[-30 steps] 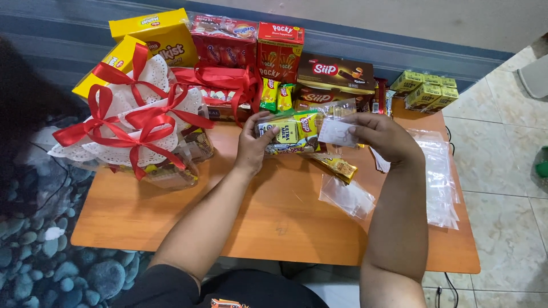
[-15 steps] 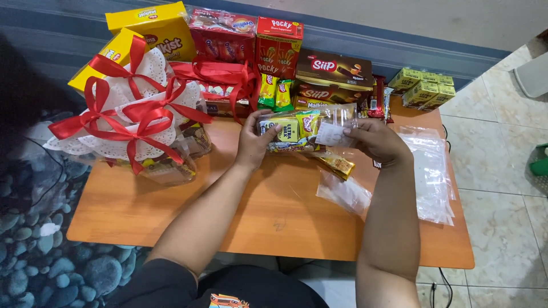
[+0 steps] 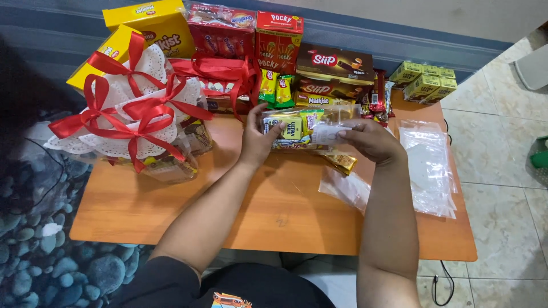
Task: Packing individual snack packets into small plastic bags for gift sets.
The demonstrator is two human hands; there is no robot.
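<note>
Head view, orange table (image 3: pixel 171 211) on tiled floor (image 3: pixel 502 171), left hand (image 3: pixel 260 140) and right hand (image 3: pixel 374 142) grasping snack bag (image 3: pixel 297 128)

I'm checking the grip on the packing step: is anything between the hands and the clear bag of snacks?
Nothing visible. The left hand and right hand both grip the clear snack bag directly, raised above the wooden table.

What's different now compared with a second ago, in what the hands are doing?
Very little. Both hands keep hold of the clear bag of snacks; the right hand has drawn in slightly toward the left hand, bunching the bag's open end. The ribboned parcels, snack boxes and empty plastic bags on the table lie as before.
</note>
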